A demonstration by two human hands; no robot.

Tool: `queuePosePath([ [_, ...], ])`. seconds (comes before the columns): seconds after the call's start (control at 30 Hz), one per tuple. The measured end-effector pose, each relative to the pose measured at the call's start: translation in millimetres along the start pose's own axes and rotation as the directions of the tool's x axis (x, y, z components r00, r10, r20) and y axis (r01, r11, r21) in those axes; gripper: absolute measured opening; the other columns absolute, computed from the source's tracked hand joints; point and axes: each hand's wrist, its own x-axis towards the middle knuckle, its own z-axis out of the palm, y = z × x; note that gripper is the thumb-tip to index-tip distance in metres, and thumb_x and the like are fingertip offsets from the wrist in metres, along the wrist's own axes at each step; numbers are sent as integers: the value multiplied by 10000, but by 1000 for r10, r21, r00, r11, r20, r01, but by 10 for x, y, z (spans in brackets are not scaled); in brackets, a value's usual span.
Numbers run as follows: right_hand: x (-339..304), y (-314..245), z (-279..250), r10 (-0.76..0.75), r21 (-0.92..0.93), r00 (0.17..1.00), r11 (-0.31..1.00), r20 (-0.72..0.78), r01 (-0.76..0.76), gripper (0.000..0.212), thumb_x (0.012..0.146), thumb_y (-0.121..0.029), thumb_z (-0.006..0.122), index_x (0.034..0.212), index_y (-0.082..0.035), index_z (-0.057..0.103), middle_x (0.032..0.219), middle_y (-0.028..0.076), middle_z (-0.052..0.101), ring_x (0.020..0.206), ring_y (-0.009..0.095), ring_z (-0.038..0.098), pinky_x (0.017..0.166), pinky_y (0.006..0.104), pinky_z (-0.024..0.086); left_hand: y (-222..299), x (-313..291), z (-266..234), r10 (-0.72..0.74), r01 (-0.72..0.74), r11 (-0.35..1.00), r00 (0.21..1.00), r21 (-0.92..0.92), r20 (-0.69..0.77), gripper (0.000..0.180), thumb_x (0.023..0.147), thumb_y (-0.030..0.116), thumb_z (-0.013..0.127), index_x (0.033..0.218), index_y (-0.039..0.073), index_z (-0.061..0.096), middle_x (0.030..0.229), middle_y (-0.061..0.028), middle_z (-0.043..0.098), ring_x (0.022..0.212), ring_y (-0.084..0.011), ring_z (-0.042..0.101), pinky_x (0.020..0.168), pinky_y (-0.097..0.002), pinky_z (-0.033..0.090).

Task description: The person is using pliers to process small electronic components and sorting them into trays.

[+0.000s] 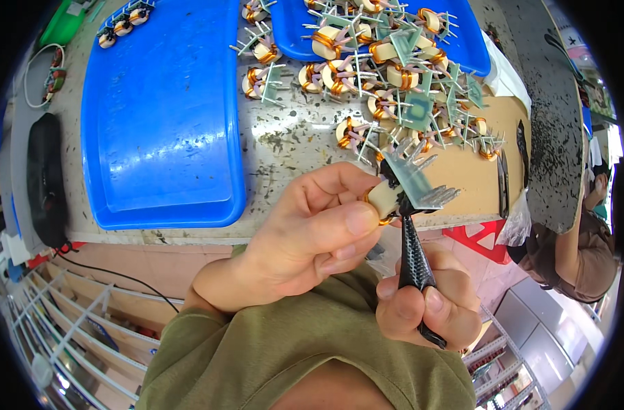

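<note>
My left hand pinches a toroidal coil, a cream ring with copper windings, between thumb and fingers. A small green circuit board with silvery pins is attached to it, tilted, and black material shows between board and ring. My right hand is closed round a black, tapering, cone-shaped squeeze bag with a shiny textured surface. Its narrow tip points up and meets the black patch at the board's lower edge. Just beyond my hands lies a heap of similar coils with green boards.
A large blue tray lies at left, with several coils in its far corner. Another blue tray sits under the heap. Tweezers rest on brown cardboard. A black pouch is far left; another person is at right.
</note>
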Motion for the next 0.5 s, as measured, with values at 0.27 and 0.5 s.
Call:
queuePosePath([
  [0.27, 25, -24, -22, 31, -25, 995, 999, 99, -28, 339, 606, 9, 709, 849, -6, 473, 560, 54, 480, 396, 147, 423, 327, 247, 354, 17, -10, 16, -3, 3, 1000, 1000, -2, -13, 190, 802, 116, 539, 972, 48, 488, 587, -2, 435, 444, -41, 346, 366, -172, 254],
  [0.5, -24, -33, -15, 20, -51, 1000, 998, -18, -21, 322, 608, -2, 710, 832, -16, 478, 542, 45, 470, 395, 149, 420, 341, 243, 368, 17, -19, 51, -15, 23, 997, 995, 71, -103, 552, 673, 327, 687, 1025, -44, 479, 926, -131, 583, 452, 10, 358, 343, -114, 273],
])
